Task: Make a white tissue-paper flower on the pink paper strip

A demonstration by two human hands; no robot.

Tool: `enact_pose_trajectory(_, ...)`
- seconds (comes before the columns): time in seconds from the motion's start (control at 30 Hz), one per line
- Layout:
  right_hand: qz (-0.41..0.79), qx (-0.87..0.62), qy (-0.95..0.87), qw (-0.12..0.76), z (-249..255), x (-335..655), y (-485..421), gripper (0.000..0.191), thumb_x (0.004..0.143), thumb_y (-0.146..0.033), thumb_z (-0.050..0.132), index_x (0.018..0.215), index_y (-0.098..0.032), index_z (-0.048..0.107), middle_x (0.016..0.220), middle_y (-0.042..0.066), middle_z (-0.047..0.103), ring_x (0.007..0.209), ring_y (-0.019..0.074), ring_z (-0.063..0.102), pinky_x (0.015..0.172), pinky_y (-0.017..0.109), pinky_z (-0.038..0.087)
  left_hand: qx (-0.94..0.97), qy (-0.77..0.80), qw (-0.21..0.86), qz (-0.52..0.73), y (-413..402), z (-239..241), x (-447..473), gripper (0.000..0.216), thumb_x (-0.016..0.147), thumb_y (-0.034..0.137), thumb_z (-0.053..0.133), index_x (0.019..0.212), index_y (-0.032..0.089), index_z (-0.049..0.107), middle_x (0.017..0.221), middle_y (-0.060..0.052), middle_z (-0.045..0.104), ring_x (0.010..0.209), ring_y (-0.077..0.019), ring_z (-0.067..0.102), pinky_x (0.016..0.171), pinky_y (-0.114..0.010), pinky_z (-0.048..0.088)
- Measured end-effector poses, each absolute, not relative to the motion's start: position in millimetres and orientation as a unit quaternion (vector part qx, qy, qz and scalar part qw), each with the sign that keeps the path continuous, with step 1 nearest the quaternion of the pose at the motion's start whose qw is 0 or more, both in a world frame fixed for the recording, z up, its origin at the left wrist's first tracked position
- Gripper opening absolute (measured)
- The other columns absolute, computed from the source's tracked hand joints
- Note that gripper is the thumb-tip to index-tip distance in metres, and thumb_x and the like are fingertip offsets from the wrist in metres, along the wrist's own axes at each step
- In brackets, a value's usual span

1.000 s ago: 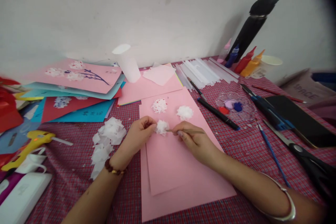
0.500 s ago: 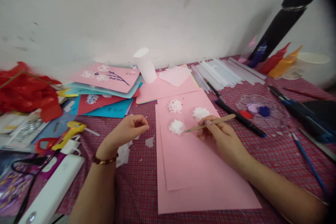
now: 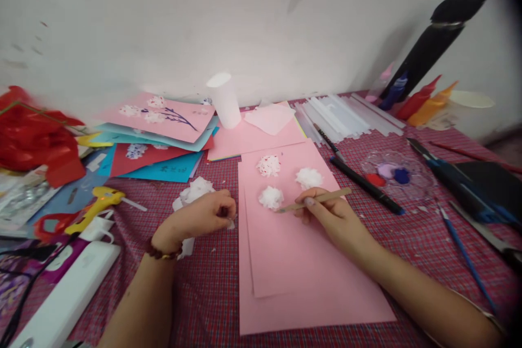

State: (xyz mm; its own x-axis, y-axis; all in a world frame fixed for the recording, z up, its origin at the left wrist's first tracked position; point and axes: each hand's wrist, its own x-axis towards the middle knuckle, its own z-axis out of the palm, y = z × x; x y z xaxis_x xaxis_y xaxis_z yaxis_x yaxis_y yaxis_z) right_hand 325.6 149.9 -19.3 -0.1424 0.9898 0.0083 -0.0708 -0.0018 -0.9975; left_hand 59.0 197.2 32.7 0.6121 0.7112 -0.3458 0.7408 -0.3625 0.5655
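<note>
My right hand (image 3: 332,217) is closed round a thin wooden stick (image 3: 314,200) whose tip points at a white tissue flower (image 3: 271,196) on the pink paper sheet (image 3: 285,261). Two more tissue flowers (image 3: 309,178) lie just behind it, one speckled red (image 3: 269,165). My left hand (image 3: 199,217) rests curled on the checked cloth left of the sheet, fingers pinched over a small white tissue scrap (image 3: 231,224). A pile of white tissue pieces (image 3: 191,193) lies just behind that hand.
Coloured cards (image 3: 159,136) are stacked at the back left beside a white cup (image 3: 223,99). A yellow glue gun (image 3: 95,206), red tissue (image 3: 36,138) and a white box (image 3: 69,296) lie left. Black pens (image 3: 365,185), a paint palette (image 3: 391,171), brushes, scissors and paint bottles (image 3: 424,100) lie right.
My left hand let go of the front flower and moved left onto the cloth by the tissue pile. My right hand kept the stick near the flower. The view swung left.
</note>
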Motion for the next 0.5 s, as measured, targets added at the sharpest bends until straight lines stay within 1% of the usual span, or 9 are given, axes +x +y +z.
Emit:
enact_pose_trajectory(0.07,0.547,-0.440,-0.532,0.474,-18.1,324.5,148.5,0.016,0.081,-0.034,0.055,0.078,-0.019,0.060,0.067,0.003,0.061,0.058,0.0135,0.055,0.054,0.028,0.047,0.818,0.443,0.368,0.008,198.6,34.5,56.8,0.008,0.071,0.019,0.051,0.063,0.017,0.051,0.073,0.001,0.049,0.068,-0.0131,0.047,0.064,-0.025,0.037)
enact_pose_trajectory(0.17,0.533,-0.440,-0.554,0.465,-19.1,323.7,147.2,0.014,0.082,-0.030,0.053,0.080,-0.019,0.061,0.073,0.003,0.062,0.062,0.0130,0.056,0.057,0.027,0.048,0.787,0.474,0.390,0.063,200.5,31.0,53.5,0.009,0.076,0.024,0.053,0.071,0.018,0.051,0.069,0.003,0.048,0.062,-0.0107,0.043,0.059,-0.023,0.035)
enact_pose_trajectory(0.3,0.515,-0.447,-0.565,0.465,-23.8,324.0,147.8,0.015,0.086,-0.027,0.048,0.086,-0.019,0.061,0.077,0.003,0.061,0.062,0.0121,0.055,0.058,0.027,0.048,0.729,0.498,0.455,0.118,201.3,16.7,55.1,0.014,0.080,0.031,0.055,0.077,0.018,0.052,0.065,0.005,0.046,0.057,-0.0087,0.040,0.053,-0.021,0.031)
enact_pose_trajectory(0.37,0.510,-0.450,-0.564,0.469,-26.0,324.1,148.8,0.016,0.087,-0.026,0.047,0.088,-0.020,0.061,0.077,0.002,0.061,0.060,0.0115,0.055,0.057,0.026,0.048,0.700,0.499,0.489,0.146,201.2,8.5,58.5,0.015,0.080,0.031,0.057,0.087,0.018,0.054,0.067,0.005,0.048,0.058,-0.0084,0.041,0.054,-0.021,0.031)
enact_pose_trajectory(0.43,0.503,-0.454,-0.561,0.475,-27.6,323.7,149.9,0.016,0.087,-0.027,0.047,0.089,-0.020,0.061,0.078,0.002,0.061,0.059,0.0112,0.054,0.056,0.026,0.047,0.676,0.498,0.517,0.167,200.9,2.3,62.8,0.023,0.080,0.030,0.058,0.100,0.020,0.053,0.069,0.005,0.050,0.059,-0.0084,0.042,0.055,-0.021,0.032)
enact_pose_trajectory(0.5,0.499,-0.459,-0.559,0.477,-28.7,323.0,150.8,0.017,0.087,-0.027,0.047,0.090,-0.020,0.061,0.078,0.001,0.060,0.058,0.0111,0.054,0.055,0.026,0.047,0.663,0.496,0.531,0.180,200.1,-0.5,67.2,0.028,0.079,0.028,0.060,0.105,0.021,0.052,0.068,0.006,0.051,0.058,-0.0083,0.043,0.054,-0.021,0.033)
